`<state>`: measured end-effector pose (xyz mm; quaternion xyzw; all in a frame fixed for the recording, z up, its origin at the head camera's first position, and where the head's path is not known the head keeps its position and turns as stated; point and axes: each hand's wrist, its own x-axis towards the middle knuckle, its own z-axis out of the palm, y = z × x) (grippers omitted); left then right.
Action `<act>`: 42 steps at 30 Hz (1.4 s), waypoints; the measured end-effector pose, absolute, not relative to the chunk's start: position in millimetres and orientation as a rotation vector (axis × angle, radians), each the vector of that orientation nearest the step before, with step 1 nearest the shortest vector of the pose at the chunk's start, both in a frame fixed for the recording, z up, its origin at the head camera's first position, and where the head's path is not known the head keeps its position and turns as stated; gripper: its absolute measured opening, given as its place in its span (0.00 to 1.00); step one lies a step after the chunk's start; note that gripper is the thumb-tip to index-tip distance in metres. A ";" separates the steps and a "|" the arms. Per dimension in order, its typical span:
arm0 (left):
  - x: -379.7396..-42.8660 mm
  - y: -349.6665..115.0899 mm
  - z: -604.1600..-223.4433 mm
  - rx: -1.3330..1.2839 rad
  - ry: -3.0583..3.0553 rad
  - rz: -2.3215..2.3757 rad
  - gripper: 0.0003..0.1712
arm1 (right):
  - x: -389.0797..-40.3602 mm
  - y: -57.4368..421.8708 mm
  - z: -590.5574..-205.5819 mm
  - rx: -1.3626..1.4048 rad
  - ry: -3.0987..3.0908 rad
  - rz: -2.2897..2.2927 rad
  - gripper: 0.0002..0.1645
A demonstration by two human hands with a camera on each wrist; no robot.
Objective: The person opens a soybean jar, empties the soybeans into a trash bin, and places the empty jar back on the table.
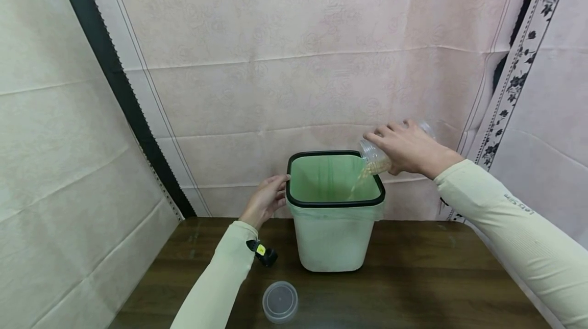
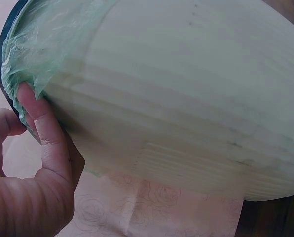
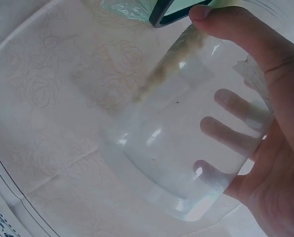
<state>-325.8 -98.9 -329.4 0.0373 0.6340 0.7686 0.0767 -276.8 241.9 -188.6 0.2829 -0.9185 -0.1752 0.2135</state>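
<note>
A pale green trash bin point(image 1: 333, 245) with a black rim and a thin green liner bag point(image 2: 43, 54) stands upright on the wooden table. At its left side, my left hand point(image 1: 268, 197) pinches the rim between thumb and fingers. Above the bin's right edge, my right hand point(image 1: 409, 149) grips a clear plastic jar point(image 3: 171, 133), tilted mouth-down toward the bin. Small yellowish grains point(image 1: 367, 170) stream from the jar's mouth into the bin; the right wrist view shows a band of them along the jar's wall. The bin's bottom inside is hidden.
A round translucent lid point(image 1: 280, 302) lies on the table point(image 1: 413, 278) in front of the bin, near my left forearm. Pale patterned cloth point(image 1: 285, 89) hangs behind the table and on both sides. A small black device point(image 1: 264, 252) is strapped at my left wrist.
</note>
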 end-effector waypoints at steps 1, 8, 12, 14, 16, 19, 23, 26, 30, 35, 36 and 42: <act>-325.7 -98.9 -329.4 0.112 1.902 2.302 0.16 | -276.5 242.0 -188.6 0.785 -2.545 -0.491 0.59; -325.1 -98.5 -329.1 0.117 1.911 2.293 0.17 | -273.8 240.2 -188.6 0.788 -2.519 -0.553 0.60; -325.3 -98.6 -329.2 0.110 1.913 2.296 0.17 | -273.3 239.0 -189.1 0.779 -2.506 -0.585 0.61; -325.0 -98.7 -329.2 0.115 1.916 2.294 0.17 | -272.7 238.3 -189.7 0.773 -2.499 -0.593 0.62; -324.2 -98.7 -328.7 0.119 1.913 2.293 0.18 | -271.5 238.2 -190.5 0.764 -2.490 -0.599 0.62; -322.8 -98.4 -327.5 0.127 1.909 2.298 0.19 | -269.5 237.8 -192.0 0.766 -2.468 -0.606 0.63; -321.5 -98.4 -326.4 0.121 1.904 2.306 0.19 | -268.1 237.9 -194.7 0.776 -2.431 -0.616 0.63; -321.8 -98.4 -326.9 0.111 1.907 2.305 0.19 | -268.2 240.1 -197.1 0.789 -2.393 -0.618 0.63; -323.1 -98.1 -328.2 0.110 1.908 2.302 0.19 | -269.2 244.3 -200.3 0.828 -2.330 -0.606 0.63; -324.0 -98.0 -328.6 0.116 1.895 2.302 0.18 | -268.5 248.8 -196.6 0.875 -2.239 -0.580 0.64; -323.9 -98.1 -328.6 0.118 1.895 2.301 0.18 | -267.9 249.1 -193.8 0.880 -2.215 -0.574 0.64; -323.1 -98.9 -327.4 0.105 1.891 2.297 0.18 | -266.6 243.7 -180.3 0.872 -2.076 -0.531 0.67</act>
